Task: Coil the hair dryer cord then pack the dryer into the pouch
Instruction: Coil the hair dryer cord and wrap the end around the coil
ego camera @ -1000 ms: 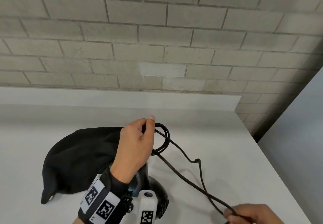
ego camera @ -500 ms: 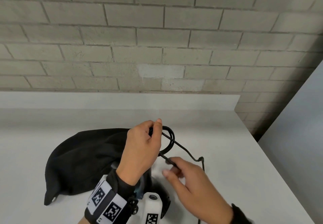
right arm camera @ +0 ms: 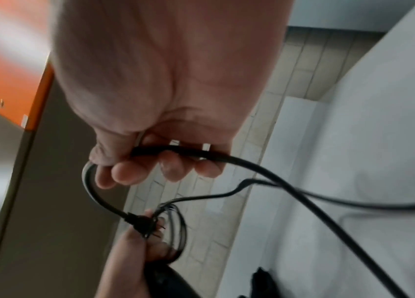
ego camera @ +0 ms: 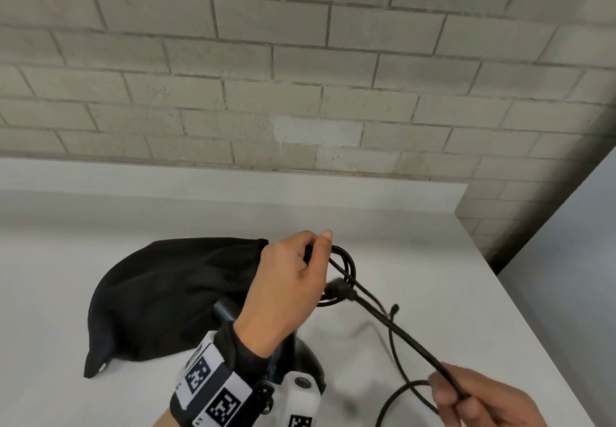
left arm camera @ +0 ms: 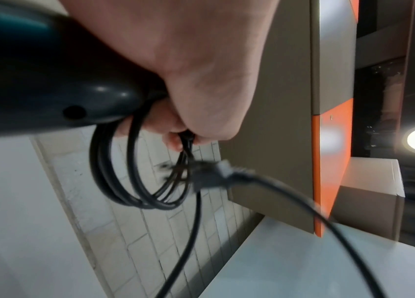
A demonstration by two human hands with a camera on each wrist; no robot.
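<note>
while the cord (ego camera: 400, 330) is only partly coiled, this entry records the task as under way: several small loops (left arm camera: 135, 181) hang gathered at the left hand (ego camera: 286, 290), a long run is still loose, and the dryer (left arm camera: 48, 80) is not yet in the pouch (ego camera: 173, 296). landmark: the pouch, black fabric, lying slack on the white surface (ego camera: 416, 260); whether its mouth is open cannot be told. item one, left hand: just beside the pouch's right end and partly in front of it, grip closed round the dryer's handle end, thumb and fingers also pinching the stacked loops; the loops hang on the side away from the pouch. item two, dryer: dark body, held upright-ish below the left hand, near the pouch's near right edge; its lower part is hidden behind the wrist gear. item three, plug (left arm camera: 209, 173): blurred, hanging right by the loops. item four, right hand (ego camera: 480, 400): well apart from the pouch, toward the near right corner of the surface, grip narrow, fingers (right arm camera: 173, 169) curled over the cord with the thumb closing on it; a taut length runs from here back up to the loops. item five, slack: a further bend of cord lies on the surface between the right hand and the dryer. remaining, by judgement: wind in the loose run, then load dryer and coil into the pouch.
</note>
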